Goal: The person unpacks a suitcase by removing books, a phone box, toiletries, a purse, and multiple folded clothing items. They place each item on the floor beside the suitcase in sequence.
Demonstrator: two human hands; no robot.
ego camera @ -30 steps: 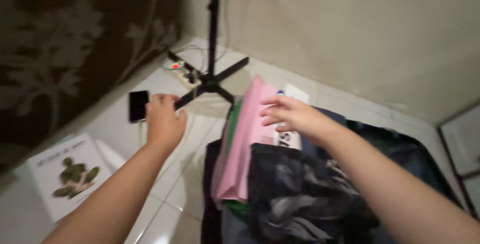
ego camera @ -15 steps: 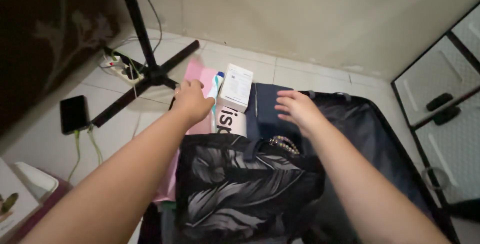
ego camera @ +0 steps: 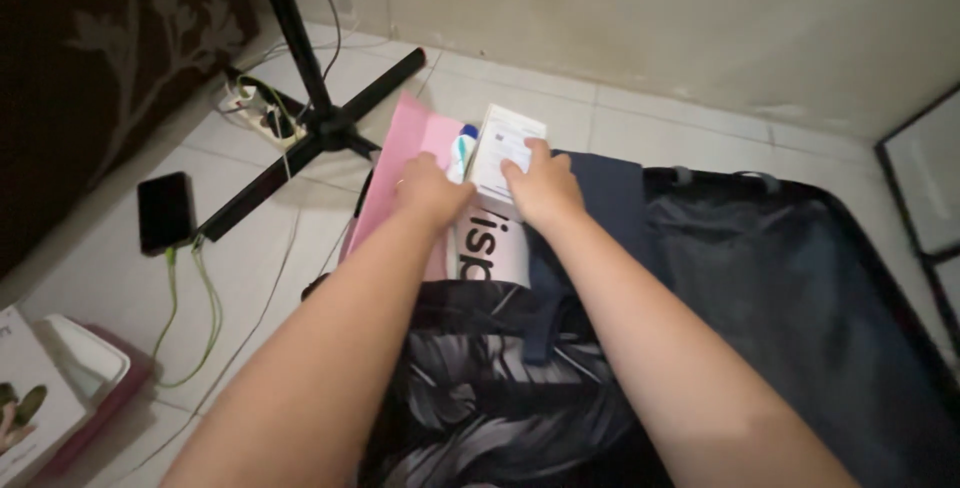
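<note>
Two bare forearms reach forward from the bottom of the view over a black fabric bag with a grey leaf print (ego camera: 500, 398), which lies nearest the camera inside an open dark soft-sided suitcase (ego camera: 800, 288) on the pale tiled floor (ego camera: 640, 128). Beyond the bag, the right hand (ego camera: 545, 188) rests on a small white rectangular cardboard box (ego camera: 503, 153), fingers close together and curled over its near edge with the thumb at its side; whether they actually clamp it cannot be told. The box sits at the far left end of the suitcase, on top of a larger white package with dark lettering (ego camera: 490, 248) and just beside a folded navy cloth (ego camera: 610, 208). The left hand (ego camera: 432, 188) lies just left of the box, fingers bent downward against a flat pink folded sheet (ego camera: 400, 163), next to a white tube with a blue and green cap (ego camera: 462, 148); its fingertips are hidden. Further left on the floor lie a black phone (ego camera: 165, 210) with green cables, a white power strip (ego camera: 265, 113), and the black cross-shaped base of a stand (ego camera: 320, 133). A cream wall (ego camera: 650, 8) closes the far side.
</note>
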